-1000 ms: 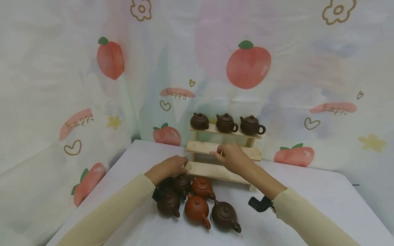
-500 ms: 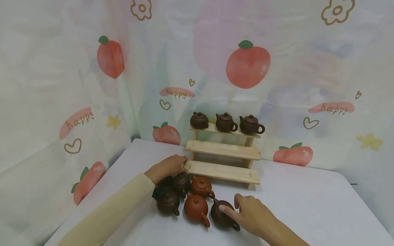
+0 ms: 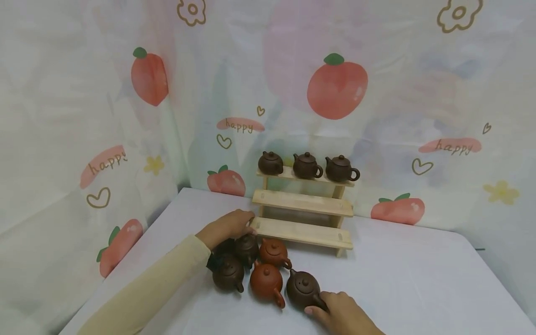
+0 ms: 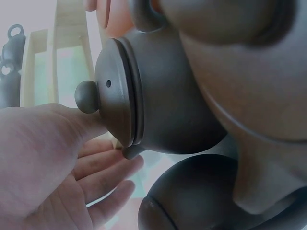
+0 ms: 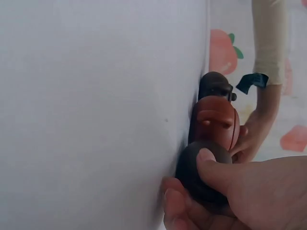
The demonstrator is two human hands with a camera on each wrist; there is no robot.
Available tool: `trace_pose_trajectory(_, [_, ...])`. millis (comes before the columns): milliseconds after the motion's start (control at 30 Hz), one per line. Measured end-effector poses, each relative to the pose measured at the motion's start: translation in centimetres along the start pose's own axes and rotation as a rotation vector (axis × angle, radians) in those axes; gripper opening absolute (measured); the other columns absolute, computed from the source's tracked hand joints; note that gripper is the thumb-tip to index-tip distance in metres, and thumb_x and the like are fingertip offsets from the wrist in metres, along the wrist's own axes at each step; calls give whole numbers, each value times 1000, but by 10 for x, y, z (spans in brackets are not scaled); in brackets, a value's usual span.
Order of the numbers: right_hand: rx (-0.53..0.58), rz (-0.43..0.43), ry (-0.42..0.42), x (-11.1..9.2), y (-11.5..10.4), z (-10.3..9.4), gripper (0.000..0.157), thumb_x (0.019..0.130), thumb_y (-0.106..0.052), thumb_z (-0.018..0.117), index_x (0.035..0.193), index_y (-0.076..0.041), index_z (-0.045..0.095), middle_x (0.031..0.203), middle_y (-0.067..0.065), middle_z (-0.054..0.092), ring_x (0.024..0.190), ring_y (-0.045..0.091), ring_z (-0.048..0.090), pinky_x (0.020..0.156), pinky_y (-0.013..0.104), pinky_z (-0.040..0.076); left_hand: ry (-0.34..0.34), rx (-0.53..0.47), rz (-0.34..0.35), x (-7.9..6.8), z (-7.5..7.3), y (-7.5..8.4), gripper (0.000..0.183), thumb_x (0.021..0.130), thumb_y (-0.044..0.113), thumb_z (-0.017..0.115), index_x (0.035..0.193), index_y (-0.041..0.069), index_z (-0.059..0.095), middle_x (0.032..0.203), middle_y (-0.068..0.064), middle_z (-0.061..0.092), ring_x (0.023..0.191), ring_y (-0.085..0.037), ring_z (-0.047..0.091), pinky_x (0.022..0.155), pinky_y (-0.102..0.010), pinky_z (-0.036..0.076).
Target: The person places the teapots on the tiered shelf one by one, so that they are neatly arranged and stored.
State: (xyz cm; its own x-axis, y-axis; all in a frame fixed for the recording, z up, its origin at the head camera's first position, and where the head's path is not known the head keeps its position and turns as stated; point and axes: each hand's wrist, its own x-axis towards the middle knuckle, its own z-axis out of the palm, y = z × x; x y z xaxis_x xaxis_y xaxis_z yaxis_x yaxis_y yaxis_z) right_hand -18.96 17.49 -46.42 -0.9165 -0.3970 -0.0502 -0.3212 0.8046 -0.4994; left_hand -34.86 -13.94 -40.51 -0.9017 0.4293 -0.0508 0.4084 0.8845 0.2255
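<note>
My right hand (image 3: 345, 314) pinches the handle of a dark brown teapot (image 3: 302, 287) at the front right of a teapot group. The right wrist view has its thumb pressed on this teapot (image 5: 188, 167), fingers curled below. At the left end of a three-step wooden stand (image 3: 301, 231), my left hand (image 3: 228, 228) holds the lowest step's edge between thumb and fingers. In the left wrist view, a teapot's lid and knob partly cover that hand (image 4: 62, 167). Two orange-brown teapots, one behind (image 3: 274, 251) and one in front (image 3: 266, 281), sit beside darker ones (image 3: 228, 274).
Three dark teapots (image 3: 307, 166) stand in a row on the top step. The middle step (image 3: 301, 202) and lowest step carry nothing. A white cloth covers the table (image 3: 402, 274); a fruit-printed curtain (image 3: 389, 93) rises behind it and at the left.
My right hand has come down from the stand's middle step to the front right teapot and taken its handle. The left hand stays at the stand's end.
</note>
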Motion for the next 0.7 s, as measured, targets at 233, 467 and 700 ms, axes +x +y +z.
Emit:
trace_pose_trajectory(233, [15,-75,35,-2,11,3,34,101,-41,71,89,-11,57,66,-8,46,60,7,45,57,29,40,-3,-9,10,0,0,-1,36,96,31,79,115,5,64,104,-12,71,100,-28,66,93,-46,51])
trace_pose_trajectory(467, [43,-152,35,-2,24,5,31,105,-40,65,93,-13,55,68,-11,42,61,1,42,56,27,37,-14,7,-4,2,2,-4,33,96,33,78,111,7,63,99,-8,68,93,-24,62,90,-44,50])
trace_pose_trajectory(700, [23,-280,127,4,48,19,26,107,-37,62,92,-18,53,70,-19,39,62,-3,41,56,25,37,-9,-2,-3,2,1,-2,34,96,33,79,111,7,64,101,-9,70,95,-23,63,91,-45,51])
